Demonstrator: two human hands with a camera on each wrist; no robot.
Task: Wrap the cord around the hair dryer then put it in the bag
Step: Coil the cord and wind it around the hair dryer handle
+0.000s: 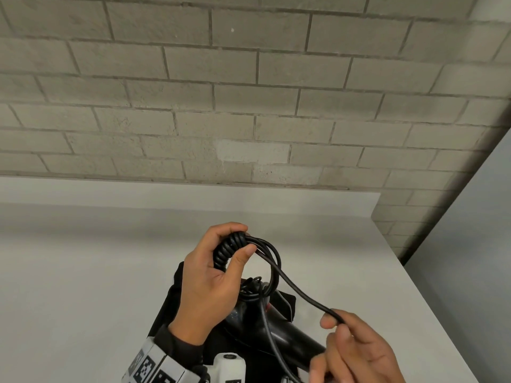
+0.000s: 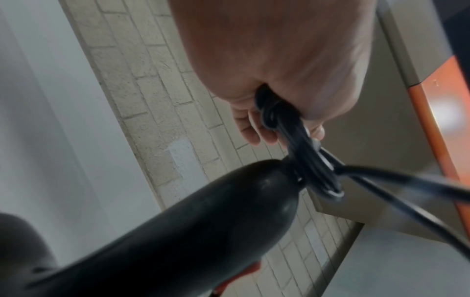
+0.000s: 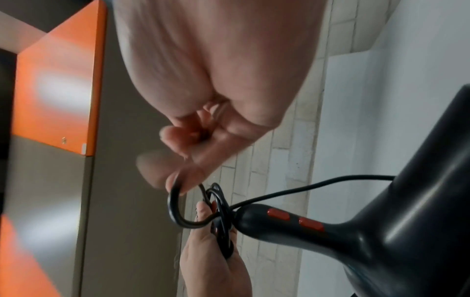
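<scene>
My left hand [image 1: 235, 244] grips a tight bundle of black cord coils [image 1: 225, 251] above the white table. The coils sit at the end of the black hair dryer's handle [image 2: 203, 217], whose body [image 1: 279, 335] hangs down toward me. Two red buttons [image 3: 295, 219] show on the handle in the right wrist view. From the bundle a loose loop of cord [image 1: 293, 288] runs to my right hand [image 1: 336, 323], which pinches the cord between thumb and forefinger. A black bag [image 1: 174, 297] lies on the table under the dryer, mostly hidden by my left hand and the dryer.
The white table [image 1: 83, 272] ends at a grey brick wall [image 1: 249, 106] at the back and has a right edge [image 1: 431, 305]. An orange and grey panel [image 3: 58, 80] shows in the wrist views.
</scene>
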